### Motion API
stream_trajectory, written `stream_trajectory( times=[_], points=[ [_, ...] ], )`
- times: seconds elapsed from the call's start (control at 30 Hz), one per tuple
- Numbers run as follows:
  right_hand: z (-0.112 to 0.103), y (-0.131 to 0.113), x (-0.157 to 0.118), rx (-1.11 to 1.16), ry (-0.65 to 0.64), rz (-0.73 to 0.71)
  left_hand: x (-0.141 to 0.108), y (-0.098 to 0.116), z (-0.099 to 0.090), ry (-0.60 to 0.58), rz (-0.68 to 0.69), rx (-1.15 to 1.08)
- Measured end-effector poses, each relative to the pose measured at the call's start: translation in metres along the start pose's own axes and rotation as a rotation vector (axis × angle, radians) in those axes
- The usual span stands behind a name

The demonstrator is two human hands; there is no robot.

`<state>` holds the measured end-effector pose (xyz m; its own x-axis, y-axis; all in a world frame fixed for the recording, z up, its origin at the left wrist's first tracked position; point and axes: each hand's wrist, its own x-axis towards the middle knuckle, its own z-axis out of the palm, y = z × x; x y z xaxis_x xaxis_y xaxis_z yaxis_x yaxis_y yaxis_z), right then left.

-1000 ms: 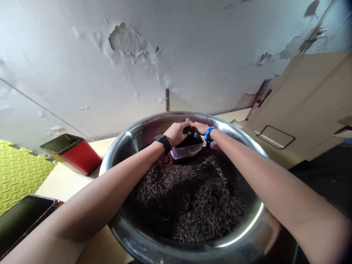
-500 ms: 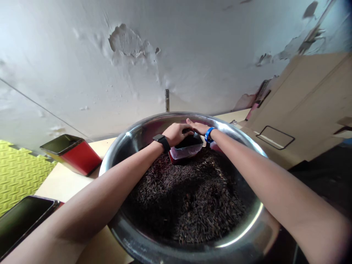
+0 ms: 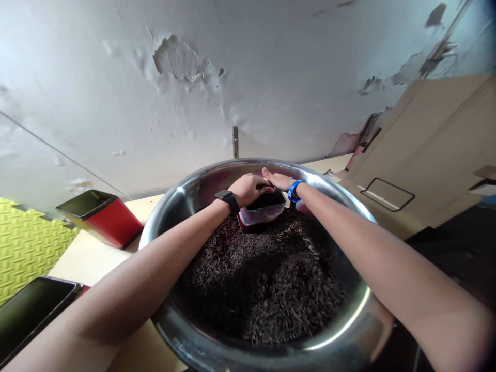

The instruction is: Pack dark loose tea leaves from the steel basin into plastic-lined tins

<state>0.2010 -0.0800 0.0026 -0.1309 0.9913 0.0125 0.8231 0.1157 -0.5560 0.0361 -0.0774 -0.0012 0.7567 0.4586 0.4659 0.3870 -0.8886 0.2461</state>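
- Your red tin (image 3: 251, 222) sits at 12 o'clock inside the steel basin (image 3: 159, 221), its near side resting on the dark, loose leaves (image 3: 289, 294); that bed probably helps steady it.
- Your left hand (image 3: 248, 189) arches over the tin's mouth from 11 o'clock, fingers curled inward. You cannot tell from here whether they grip anything — their tips are partly hidden.
- Your right hand (image 3: 282, 181) comes in at 1 o'clock, its thumb side up, next to your left. Its fingers are largely covered, so their grip cannot be told either; meeting at the mouth seems to let the hands work together.
- A pale, filmy liner (image 3: 267, 213) shows along the tin's near edge, perhaps to separate contents from wall.
- At 10 o'clock a second tin (image 3: 120, 222) lies tilted on the counter (image 3: 93, 256), and at 8 o'clock a third tin (image 3: 36, 310) — both seemingly placed within your reach.
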Motion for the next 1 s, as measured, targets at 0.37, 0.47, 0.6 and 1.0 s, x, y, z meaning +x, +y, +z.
stream_trajectory(
  times=[0.37, 0.47, 0.6, 1.0],
  points=[
    [0.002, 0.005, 0.001, 0.112, -0.008, 0.026, 0.001, -0.007, 0.002, 0.047, -0.099, 0.132],
    [0.003, 0.008, 0.005, 0.176, -0.084, -0.022, 0.002, -0.009, 0.0, 0.07, -0.15, 0.141],
    [0.005, 0.009, 0.008, 0.151, -0.1, -0.113, 0.001, -0.011, -0.002, 0.062, -0.173, 0.109],
    [0.01, 0.008, 0.011, 0.087, 0.013, -0.094, -0.003, -0.014, 0.01, -0.093, -0.326, 0.074]
  ],
)
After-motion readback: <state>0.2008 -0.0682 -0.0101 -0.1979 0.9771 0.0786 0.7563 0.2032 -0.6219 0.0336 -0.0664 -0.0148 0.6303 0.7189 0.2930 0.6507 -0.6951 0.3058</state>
